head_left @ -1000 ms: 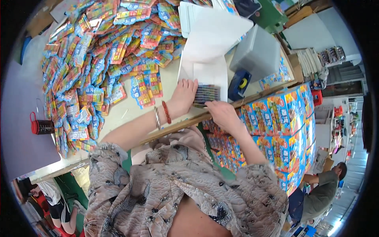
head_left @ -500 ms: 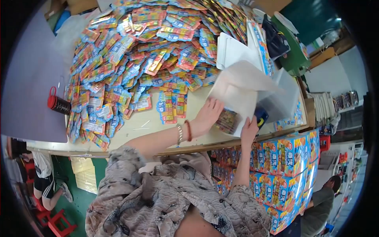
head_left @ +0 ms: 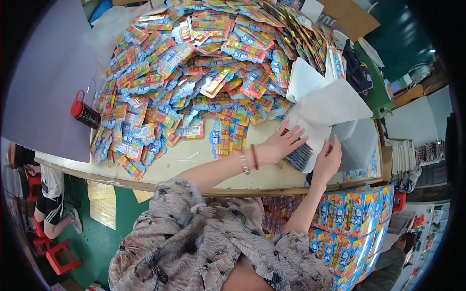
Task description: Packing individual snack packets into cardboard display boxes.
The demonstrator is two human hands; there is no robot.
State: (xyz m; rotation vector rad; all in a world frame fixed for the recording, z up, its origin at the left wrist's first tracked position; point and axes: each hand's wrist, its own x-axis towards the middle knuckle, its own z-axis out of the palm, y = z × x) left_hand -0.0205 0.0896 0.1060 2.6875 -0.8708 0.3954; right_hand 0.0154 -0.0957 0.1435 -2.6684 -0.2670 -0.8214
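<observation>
My left hand (head_left: 282, 144) lies flat, fingers spread, on a white sheet (head_left: 310, 130) that covers a stack of colourful packets (head_left: 298, 156) at the table's right. My right hand (head_left: 328, 162) presses beside that stack, its fingers tucked under a grey-white sheet (head_left: 357, 143). A bracelet and red band sit on my left wrist. A pair of packets (head_left: 226, 137) lies just left of my left hand. A large heap of colourful flat packets (head_left: 204, 63) fills the table behind.
A red and black can (head_left: 83, 111) stands at the table's left. Colourful printed boxes (head_left: 357, 218) are stacked at the lower right below the wooden table edge (head_left: 160, 182). A person (head_left: 51, 203) sits at the lower left, another at the lower right.
The view has swung left and down, showing more of the heap. My left hand stays on the white sheet; my right hand has slid under the grey-white sheet.
</observation>
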